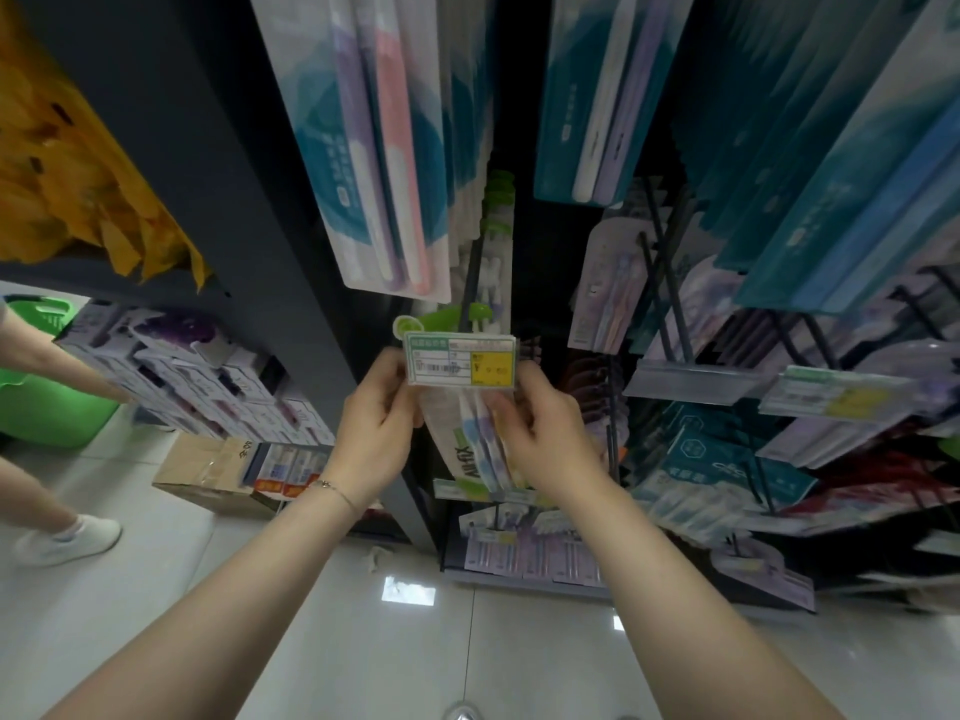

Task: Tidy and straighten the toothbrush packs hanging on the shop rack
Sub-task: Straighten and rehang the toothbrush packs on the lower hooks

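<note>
Forearms: two bare forearms are reaching up from the bottom of the view toward the rack; the left one is wearing a thin bracelet at the wrist.
Left hand: the left hand is curling closed on the left edge of the price tag holder, thumb lying against its near face.
Right hand: the right hand is pinching the holder's right lower corner, while its lower fingers are pressing on the hanging packs just below.
Price tag holder: a clear sleeve carrying a green-edged label with a barcode and a yellow price patch; it is sitting at the tip of a dark hook, roughly level.
Toothbrush packs: a bunch of toothbrush packs is hanging directly under the holder, between the two hands, fanning slightly and tilting left.
Upper packs: teal and white packs holding pink and purple brushes are hanging above, overlapping the holder's hook.
Right-hand rack: further teal packs and a second tagged hook are standing well apart to the right.
Floor: pale glossy tiles are reflecting light.
Left side: stacked boxes, a green basket and another person's white shoe are showing near the dark shelf end.
</note>
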